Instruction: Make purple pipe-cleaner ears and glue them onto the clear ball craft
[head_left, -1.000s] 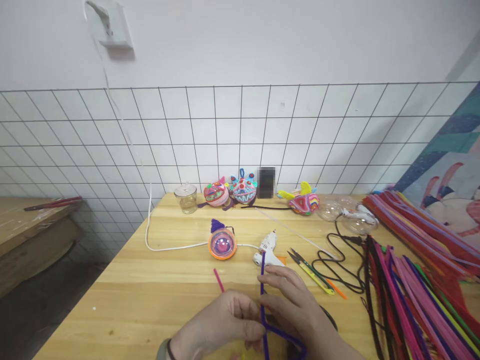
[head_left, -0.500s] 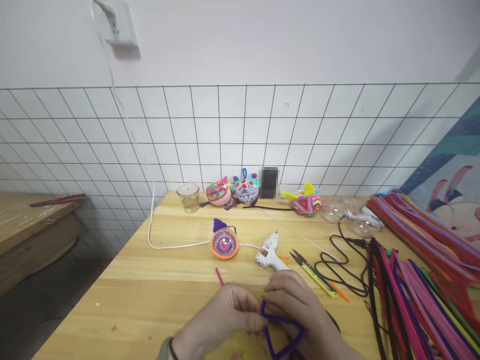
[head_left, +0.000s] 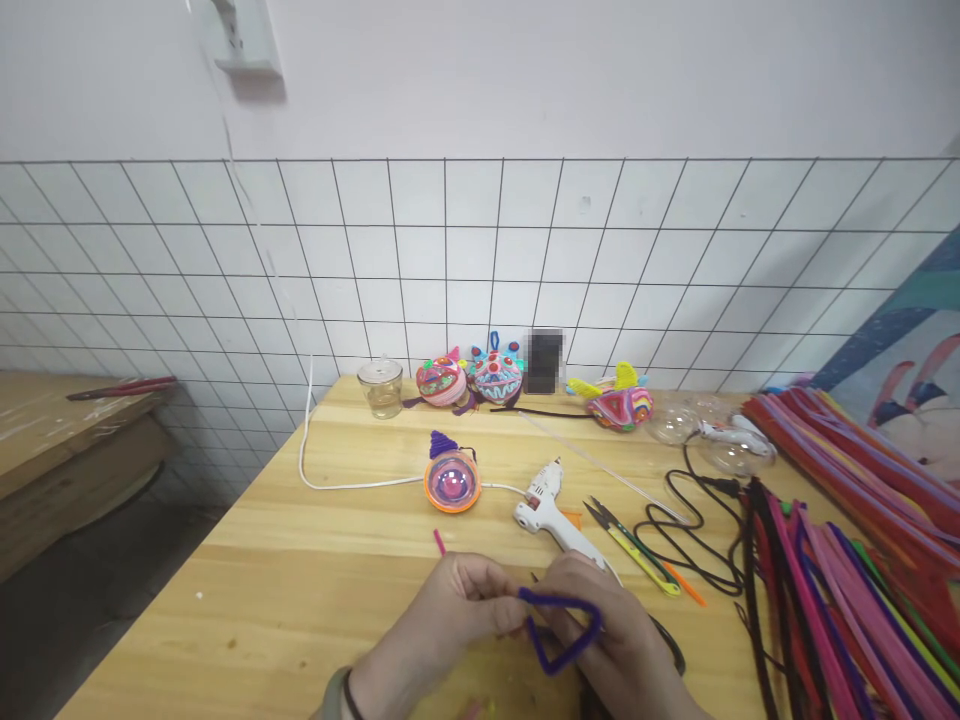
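Head view shows both hands low at the near edge of the worktop, working a purple pipe cleaner bent into a rough triangle. Left hand pinches the left corner of the triangle between thumb and fingers, its grip closed on the stem. Right hand sits behind and under the loop with fingers curled about its right side, its grip holding the same pipe cleaner. Just beyond the hands lies a white glue gun, its cord running to the left edge. Beside it are small yellow-handled snips. An orange-rimmed clear ball with a purple tuft stands toward the middle. Along the right edge lies a heap of coloured pipe cleaners. Finished ornaments and a glass jar line the far edge.
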